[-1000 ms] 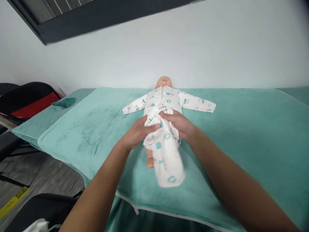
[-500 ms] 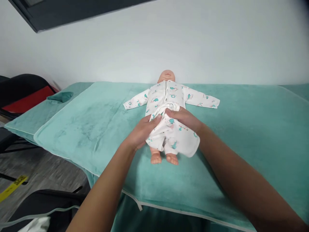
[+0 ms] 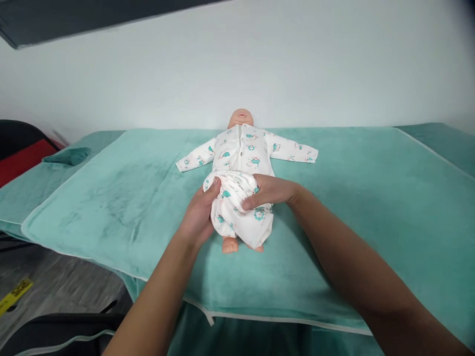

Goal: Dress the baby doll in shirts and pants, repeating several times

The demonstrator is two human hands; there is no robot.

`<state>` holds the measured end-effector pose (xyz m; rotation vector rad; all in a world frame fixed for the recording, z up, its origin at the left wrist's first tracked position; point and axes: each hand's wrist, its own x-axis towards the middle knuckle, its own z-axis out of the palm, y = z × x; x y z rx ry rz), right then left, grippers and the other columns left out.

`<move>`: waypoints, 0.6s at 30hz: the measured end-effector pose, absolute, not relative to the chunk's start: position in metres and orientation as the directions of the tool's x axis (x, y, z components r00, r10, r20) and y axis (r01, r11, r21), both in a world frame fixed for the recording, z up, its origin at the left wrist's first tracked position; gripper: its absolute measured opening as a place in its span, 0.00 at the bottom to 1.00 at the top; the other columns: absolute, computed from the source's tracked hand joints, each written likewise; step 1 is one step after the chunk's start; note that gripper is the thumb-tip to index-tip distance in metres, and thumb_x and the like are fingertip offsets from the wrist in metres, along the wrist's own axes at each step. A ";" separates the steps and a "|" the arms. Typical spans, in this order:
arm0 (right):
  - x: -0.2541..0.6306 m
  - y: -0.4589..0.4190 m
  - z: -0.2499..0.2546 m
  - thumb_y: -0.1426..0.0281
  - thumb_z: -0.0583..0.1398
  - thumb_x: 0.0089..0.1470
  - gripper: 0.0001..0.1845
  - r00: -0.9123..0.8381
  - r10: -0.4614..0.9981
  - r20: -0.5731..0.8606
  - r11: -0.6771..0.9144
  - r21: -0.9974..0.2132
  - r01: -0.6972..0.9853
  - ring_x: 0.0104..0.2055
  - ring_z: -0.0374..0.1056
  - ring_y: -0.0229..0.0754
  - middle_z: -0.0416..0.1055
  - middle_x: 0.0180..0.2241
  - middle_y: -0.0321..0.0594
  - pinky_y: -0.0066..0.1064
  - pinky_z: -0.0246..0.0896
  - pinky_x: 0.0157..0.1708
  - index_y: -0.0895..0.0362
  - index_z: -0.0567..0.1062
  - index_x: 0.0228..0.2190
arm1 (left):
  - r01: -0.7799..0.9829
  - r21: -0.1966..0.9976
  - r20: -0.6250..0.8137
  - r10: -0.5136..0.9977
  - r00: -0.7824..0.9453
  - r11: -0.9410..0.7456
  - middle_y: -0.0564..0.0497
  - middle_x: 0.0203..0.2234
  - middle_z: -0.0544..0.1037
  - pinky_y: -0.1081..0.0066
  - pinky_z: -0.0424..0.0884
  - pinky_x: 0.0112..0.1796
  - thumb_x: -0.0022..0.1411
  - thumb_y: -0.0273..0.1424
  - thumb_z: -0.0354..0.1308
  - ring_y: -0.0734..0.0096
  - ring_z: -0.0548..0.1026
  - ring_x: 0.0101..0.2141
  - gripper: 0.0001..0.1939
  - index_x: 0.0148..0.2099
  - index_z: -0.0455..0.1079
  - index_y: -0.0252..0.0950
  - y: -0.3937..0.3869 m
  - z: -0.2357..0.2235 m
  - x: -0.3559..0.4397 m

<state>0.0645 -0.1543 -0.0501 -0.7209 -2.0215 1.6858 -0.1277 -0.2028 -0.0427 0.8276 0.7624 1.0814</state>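
A baby doll (image 3: 241, 118) lies on its back in a white snap-front top (image 3: 241, 148) with a small teal animal print, its sleeves spread out. Over its legs is a bunched pair of matching white printed baby pants (image 3: 232, 202); two feet show below. My left hand (image 3: 200, 210) is closed on the gathered cloth at the left side, thumb on top. On the right, my right hand (image 3: 269, 192) grips the same pants, thumb over the front and the other fingers hidden in the folds. One loose corner of cloth hangs toward the doll's feet.
The doll lies on a padded teal cover (image 3: 111, 207) over a bed or table against a white wall (image 3: 297, 64). Left of it stand a black-and-red chair (image 3: 25, 158) and, nearer me, a dark chair (image 3: 67, 326). A dark panel (image 3: 74, 20) juts in above.
The pants have been gathered up more, with their loose part drawn in toward the doll's legs. My right hand has turned and shifted slightly lower on the cloth. The view has swung a little right.
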 end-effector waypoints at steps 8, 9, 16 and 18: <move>0.053 -0.161 -0.041 0.61 0.65 0.51 0.16 -0.791 0.611 0.033 0.323 -0.923 0.211 0.43 0.70 0.44 0.76 0.39 0.39 0.31 0.63 0.42 0.58 0.76 0.38 | -0.417 0.893 -0.239 0.963 -0.123 0.168 0.43 0.43 0.81 0.59 0.75 0.47 0.58 0.43 0.64 0.52 0.78 0.48 0.27 0.55 0.73 0.34 -0.291 -0.018 -0.102; 0.051 -0.163 -0.039 0.62 0.65 0.50 0.14 -0.797 0.603 0.039 0.360 -0.904 0.228 0.43 0.70 0.44 0.75 0.38 0.38 0.31 0.62 0.41 0.58 0.76 0.37 | -0.436 0.885 -0.257 0.952 -0.167 0.163 0.43 0.46 0.80 0.59 0.74 0.49 0.59 0.42 0.63 0.53 0.76 0.50 0.26 0.57 0.72 0.35 -0.304 -0.017 -0.095; 0.034 -0.172 -0.038 0.75 0.58 0.46 0.12 -0.787 0.613 -0.068 0.576 -0.644 0.503 0.34 0.68 0.38 0.76 0.35 0.36 0.26 0.55 0.32 0.55 0.76 0.34 | -0.518 0.844 -0.366 0.853 -0.372 0.136 0.43 0.49 0.79 0.61 0.71 0.52 0.57 0.38 0.65 0.55 0.75 0.53 0.26 0.57 0.72 0.37 -0.349 -0.048 -0.084; 0.030 -0.176 -0.041 0.69 0.58 0.49 0.08 -0.753 0.653 -0.081 0.601 -0.549 0.580 0.33 0.67 0.39 0.75 0.32 0.37 0.27 0.52 0.29 0.54 0.76 0.33 | -0.482 0.867 -0.352 0.839 -0.415 0.125 0.43 0.48 0.80 0.62 0.71 0.51 0.56 0.38 0.66 0.55 0.76 0.51 0.26 0.57 0.72 0.35 -0.346 -0.063 -0.095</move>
